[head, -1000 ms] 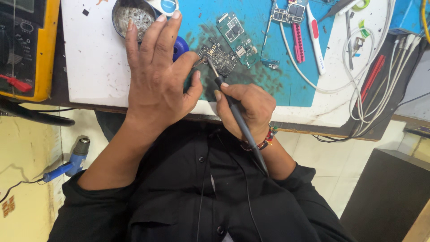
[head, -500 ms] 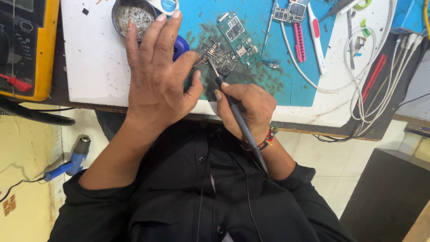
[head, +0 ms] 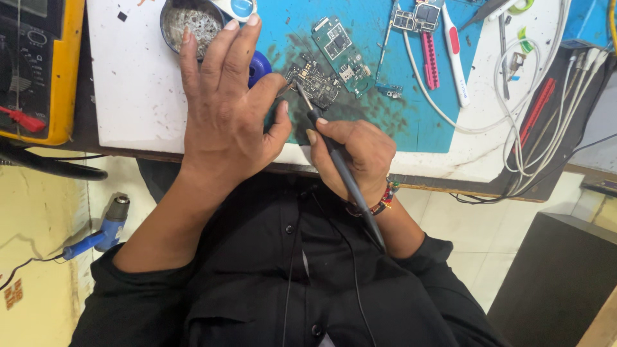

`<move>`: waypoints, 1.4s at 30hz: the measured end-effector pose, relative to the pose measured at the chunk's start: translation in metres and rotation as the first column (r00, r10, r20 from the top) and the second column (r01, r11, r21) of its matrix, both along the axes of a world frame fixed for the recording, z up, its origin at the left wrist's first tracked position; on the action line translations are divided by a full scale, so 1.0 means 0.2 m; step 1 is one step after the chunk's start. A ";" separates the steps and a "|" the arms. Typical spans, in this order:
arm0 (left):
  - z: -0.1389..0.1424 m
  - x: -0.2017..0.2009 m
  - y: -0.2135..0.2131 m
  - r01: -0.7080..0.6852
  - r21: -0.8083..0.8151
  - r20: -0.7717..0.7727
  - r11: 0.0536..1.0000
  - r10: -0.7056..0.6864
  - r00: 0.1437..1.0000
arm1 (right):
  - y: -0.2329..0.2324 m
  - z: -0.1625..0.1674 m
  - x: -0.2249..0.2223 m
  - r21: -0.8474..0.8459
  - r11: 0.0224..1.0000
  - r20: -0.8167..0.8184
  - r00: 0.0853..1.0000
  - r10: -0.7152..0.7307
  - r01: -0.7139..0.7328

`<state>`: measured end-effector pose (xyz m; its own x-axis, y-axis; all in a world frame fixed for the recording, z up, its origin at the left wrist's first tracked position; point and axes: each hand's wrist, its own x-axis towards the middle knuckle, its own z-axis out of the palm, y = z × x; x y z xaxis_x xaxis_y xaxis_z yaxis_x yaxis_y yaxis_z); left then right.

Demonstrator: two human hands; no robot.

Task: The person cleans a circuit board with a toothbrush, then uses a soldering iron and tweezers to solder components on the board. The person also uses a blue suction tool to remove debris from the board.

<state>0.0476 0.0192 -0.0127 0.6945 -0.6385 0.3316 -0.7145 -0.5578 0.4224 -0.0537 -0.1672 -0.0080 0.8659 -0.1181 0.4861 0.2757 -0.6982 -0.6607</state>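
Teal mat (head: 411, 128) carries a small circuit board (head: 315, 80) at twelve o'clock. Right hand (head: 353, 154) fingers pinch a soldering iron (head: 340, 170) pen-style, tip on it; left hand (head: 225, 115), fingers spread, seemingly steadies its nine o'clock edge.

**What we wore at the table**

We wore a black shirt with long sleeves pushed up past the forearms, its fabric creased across the chest. A beaded bracelet (head: 384, 196) in red and dark tones circled the wrist of our right hand (head: 357, 154). Our left hand (head: 225, 115) was bare, without rings.
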 end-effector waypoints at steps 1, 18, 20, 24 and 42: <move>0.00 0.00 0.00 0.000 0.004 0.013 1.000 0.000 1.000 | 0.00 0.00 0.00 -0.007 1.000 -0.005 1.000 0.004 -0.004; 0.01 0.00 0.00 -0.003 0.010 0.005 1.000 0.003 1.000 | 0.01 0.01 0.00 -0.032 0.999 -0.014 1.000 0.008 -0.009; -0.01 0.00 0.01 -0.004 0.019 0.037 1.000 0.003 0.999 | 0.01 0.01 0.00 0.003 1.000 -0.013 1.000 -0.006 0.006; -0.02 0.00 0.02 -0.003 0.019 0.039 1.000 0.003 0.999 | 0.01 0.02 0.00 0.002 1.000 -0.010 1.000 -0.023 0.023; -0.02 0.00 0.02 -0.008 0.019 0.035 1.000 0.007 0.999 | 0.01 0.01 0.01 -0.016 1.000 -0.005 1.000 0.006 -0.006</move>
<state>0.0468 0.0227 -0.0170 0.6876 -0.6400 0.3430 -0.7242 -0.5710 0.3866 -0.0523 -0.1654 -0.0051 0.8690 -0.1051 0.4836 0.2767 -0.7070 -0.6508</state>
